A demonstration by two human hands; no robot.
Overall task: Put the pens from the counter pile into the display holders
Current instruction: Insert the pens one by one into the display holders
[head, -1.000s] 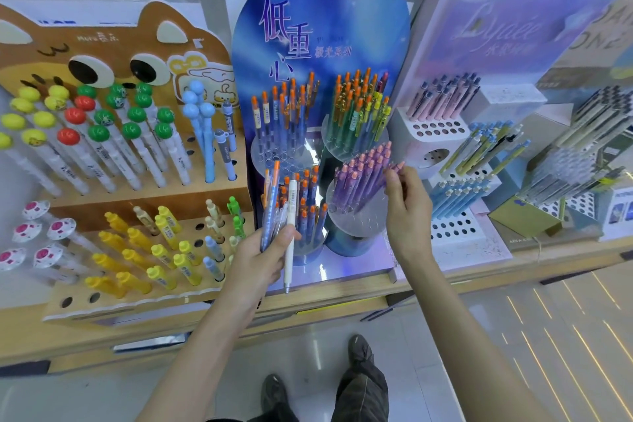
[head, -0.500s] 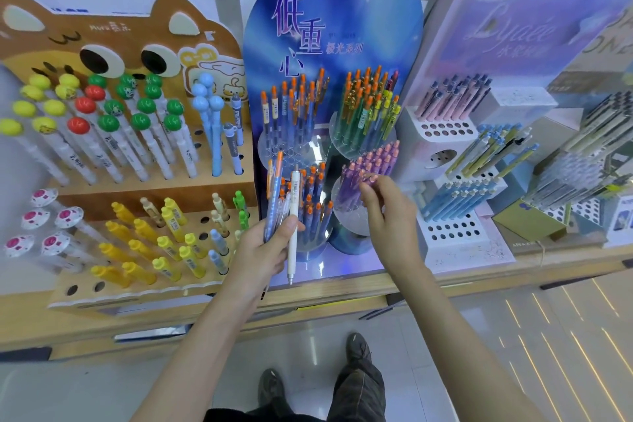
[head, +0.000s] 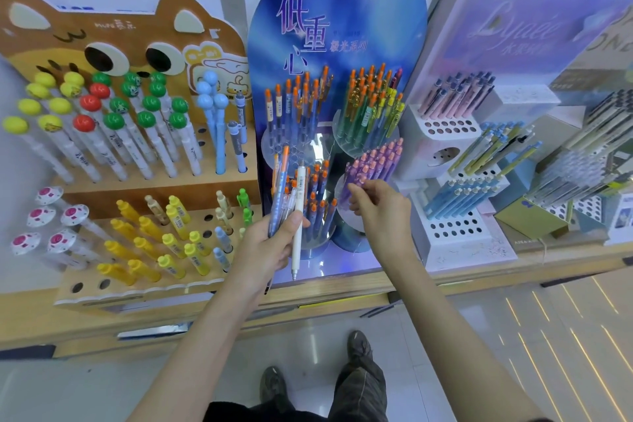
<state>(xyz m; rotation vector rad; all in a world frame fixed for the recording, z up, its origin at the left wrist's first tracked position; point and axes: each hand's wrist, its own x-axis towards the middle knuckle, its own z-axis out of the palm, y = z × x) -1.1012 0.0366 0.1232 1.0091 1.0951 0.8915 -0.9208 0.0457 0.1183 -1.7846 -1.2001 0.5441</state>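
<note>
Pens (head: 283, 187) in left hand (head: 270, 247), right hand (head: 380, 212) nearer (perhaps empty)

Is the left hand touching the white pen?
Touching. The head view shows the left hand gripping the white pen, with the thumb pressed across its barrel.

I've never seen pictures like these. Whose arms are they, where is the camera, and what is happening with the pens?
No machine here: these are a person's bare arms, filmed by a wide-angle camera worn on the head, looking down, so the shoes show below. The left hand holds a bunch of pens, blue ones and a white one. The right hand reaches to the purple pens in the blue display stand; whether it pinches one is unclear. More pen stands crowd the wooden counter.
</note>
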